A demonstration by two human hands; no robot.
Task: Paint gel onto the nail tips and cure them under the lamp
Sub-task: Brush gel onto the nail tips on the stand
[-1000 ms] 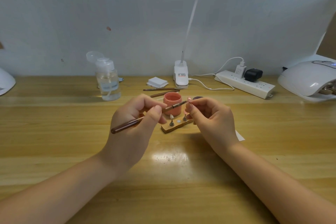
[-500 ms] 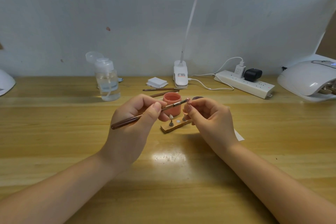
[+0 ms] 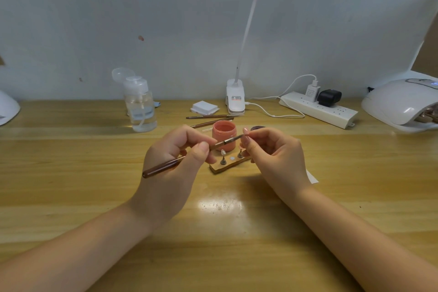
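The left hand (image 3: 170, 173) pinches a brush (image 3: 189, 154), bristles touching a nail tip (image 3: 245, 131) pinched by the right hand (image 3: 277, 156). At 12 o'clock stands the gel jar (image 3: 223, 135); the lamp (image 3: 403, 104) sits at 2 o'clock.

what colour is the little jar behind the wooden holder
The jar is a salmon, coral pink, body and contents alike. It shows best in the head view, the only one.

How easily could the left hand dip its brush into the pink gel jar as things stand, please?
Probably easily: the left hand grips the brush, whose tip sits just right of the open pink gel jar, and nothing stands between them.
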